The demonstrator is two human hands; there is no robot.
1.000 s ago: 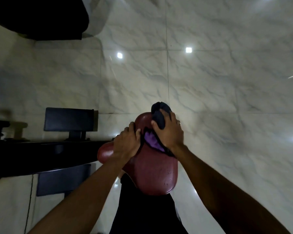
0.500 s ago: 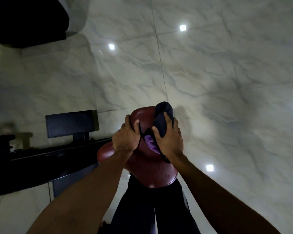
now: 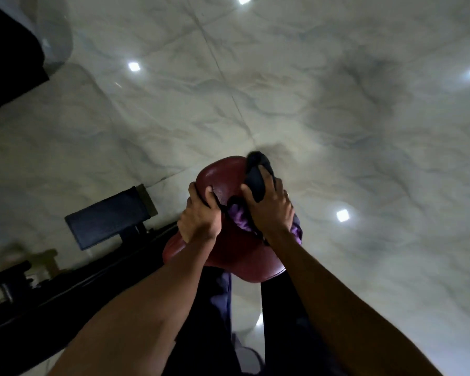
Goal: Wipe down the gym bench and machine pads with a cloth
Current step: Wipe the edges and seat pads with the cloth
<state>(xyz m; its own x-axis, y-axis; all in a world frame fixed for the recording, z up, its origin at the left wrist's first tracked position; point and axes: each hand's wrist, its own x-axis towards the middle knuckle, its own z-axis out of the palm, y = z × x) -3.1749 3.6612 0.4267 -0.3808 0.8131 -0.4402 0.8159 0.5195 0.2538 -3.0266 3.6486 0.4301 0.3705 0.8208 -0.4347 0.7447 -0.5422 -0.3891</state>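
Observation:
A dark red padded seat point(image 3: 236, 248) sits in the middle of the head view, right below me. My left hand point(image 3: 200, 215) grips its left edge, fingers curled over the rim and thumb on top. My right hand point(image 3: 269, 207) presses a dark cloth with a purple part point(image 3: 255, 172) onto the pad's upper right side, fingers spread over the fabric. The cloth bunches up past my fingertips at the pad's far edge and hangs a little off the right side under my wrist.
A black machine frame point(image 3: 73, 291) runs from the seat to the lower left, with a black rectangular pad point(image 3: 106, 217) on a post above it. Another dark pad point(image 3: 8, 63) fills the top left corner. Glossy marble floor point(image 3: 337, 131) lies beyond. My dark trousers point(image 3: 215, 308) show below the seat.
The view has tilted and shifted. My right hand has pushed the cloth farther up and right on the red pad. The left hand keeps its grip on the left edge.

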